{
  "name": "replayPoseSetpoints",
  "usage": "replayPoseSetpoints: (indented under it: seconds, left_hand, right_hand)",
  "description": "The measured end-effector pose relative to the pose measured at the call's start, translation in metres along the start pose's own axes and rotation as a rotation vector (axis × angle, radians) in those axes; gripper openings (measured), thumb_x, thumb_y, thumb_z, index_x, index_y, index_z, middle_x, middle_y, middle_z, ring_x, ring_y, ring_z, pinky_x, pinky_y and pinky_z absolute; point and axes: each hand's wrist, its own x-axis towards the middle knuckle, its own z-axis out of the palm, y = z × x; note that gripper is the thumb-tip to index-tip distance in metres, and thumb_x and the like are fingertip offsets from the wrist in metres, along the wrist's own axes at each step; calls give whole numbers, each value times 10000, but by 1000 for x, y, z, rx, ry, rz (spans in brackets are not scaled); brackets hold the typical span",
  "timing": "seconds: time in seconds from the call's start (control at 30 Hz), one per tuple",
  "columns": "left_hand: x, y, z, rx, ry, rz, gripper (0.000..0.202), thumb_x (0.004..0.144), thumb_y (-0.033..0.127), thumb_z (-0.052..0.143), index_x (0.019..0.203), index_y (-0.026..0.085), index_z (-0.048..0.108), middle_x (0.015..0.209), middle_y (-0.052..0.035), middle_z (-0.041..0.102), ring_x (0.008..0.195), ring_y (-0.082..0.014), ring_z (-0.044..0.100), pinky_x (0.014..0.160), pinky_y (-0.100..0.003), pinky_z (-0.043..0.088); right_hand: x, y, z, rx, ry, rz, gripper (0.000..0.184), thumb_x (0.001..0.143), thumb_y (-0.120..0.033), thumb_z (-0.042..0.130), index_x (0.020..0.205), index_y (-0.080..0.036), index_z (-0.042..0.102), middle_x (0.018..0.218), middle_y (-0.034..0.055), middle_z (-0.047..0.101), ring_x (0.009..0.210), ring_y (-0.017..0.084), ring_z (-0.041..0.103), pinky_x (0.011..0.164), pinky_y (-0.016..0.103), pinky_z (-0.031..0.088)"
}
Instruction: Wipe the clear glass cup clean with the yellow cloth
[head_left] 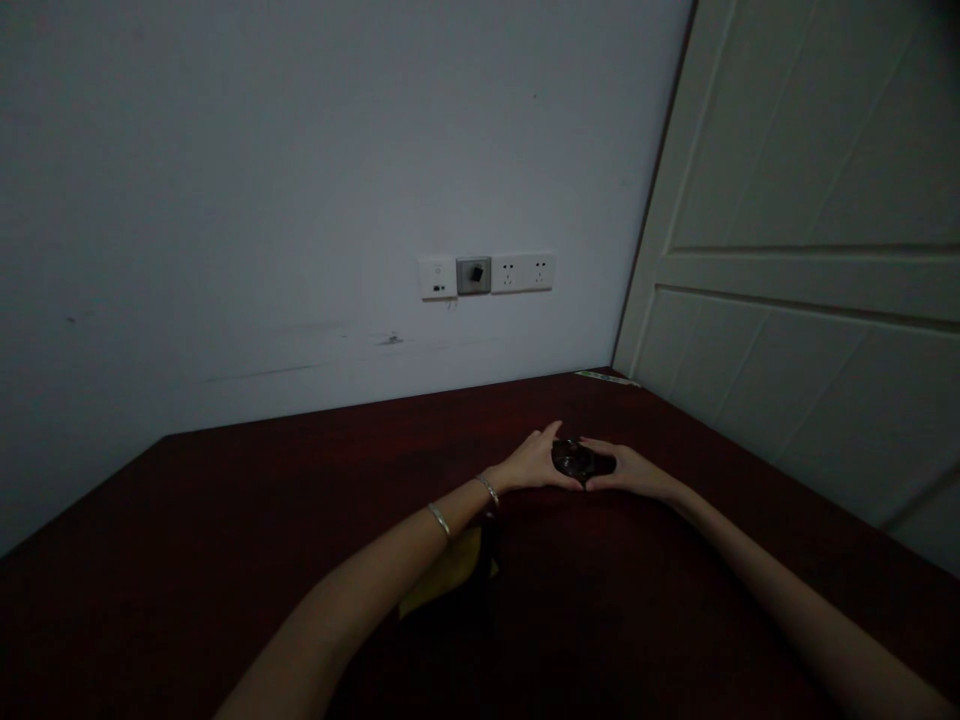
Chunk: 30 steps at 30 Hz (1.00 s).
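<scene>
A small, dark, rounded object with a glossy surface (572, 458) sits between my hands at the far part of the dark red tabletop. It may be glass, but the dim light hides its exact kind. My left hand (534, 462) curves around its left side, with the thumb at the near edge. From the right, my right hand (628, 472) reaches it with thumb and fingertips, leaving a dark gap between palm and object. Two silvery bangles are on my left wrist. Partly hidden by my left forearm, a yellow item (450, 572) lies on the tabletop beside something dark.
The dark red tabletop (300, 480) meets a pale wall at the back. Wall sockets (523, 273) and a grey switch plate (473, 275) are above it. A white panelled door or cupboard front (795, 330) borders the right side. A thin printed strip (606, 377) lies in the back corner.
</scene>
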Motion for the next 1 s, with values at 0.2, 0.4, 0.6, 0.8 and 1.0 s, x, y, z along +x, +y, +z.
replayPoseSetpoints:
  seconds: [0.2,0.4,0.6,0.8,1.0]
  left_hand:
    - [0,-5,4,-17,6,14,1166,516,447,824,1430,55,216,1320,-242,499,1292,-382,389,1073,-505,269]
    - [-3,-5,6,-74,-3,7,1184,527,432,817,1445,71,161,1303,-240,510,1270,-384,418,1089,-547,203]
    - [-9,-3,8,-149,-15,-8,1229,521,355,821,1458,68,80,1289,-252,511,1200,-368,494,1025,-527,330]
    - [-21,2,-2,-226,-68,-77,1307,508,341,826,1457,44,-22,1327,-240,492,1207,-327,502,1006,-438,395]
    - [-56,-8,-48,-214,-17,-283,1191,612,430,752,1465,54,10,1450,-238,339,1308,-316,394,1073,-391,327]
  right_hand:
    - [0,3,3,2,11,-14,876,542,-560,762,1293,-171,535,1369,145,489,1282,344,420,1092,513,273]
    - [0,2,4,14,8,-4,888,531,-547,774,1295,-166,531,1375,151,479,1289,350,408,1099,524,248]
    - [-2,-4,3,71,-26,-8,933,555,-527,772,1362,-188,449,1399,134,457,1290,342,409,1096,518,264]
    - [-10,-18,6,147,-66,-33,1119,573,-500,778,1471,-205,181,1478,132,333,1319,294,378,1086,446,314]
    - [-20,-29,-5,189,-16,-22,1042,695,-541,678,1480,-192,89,1362,161,495,1264,291,457,1043,473,366]
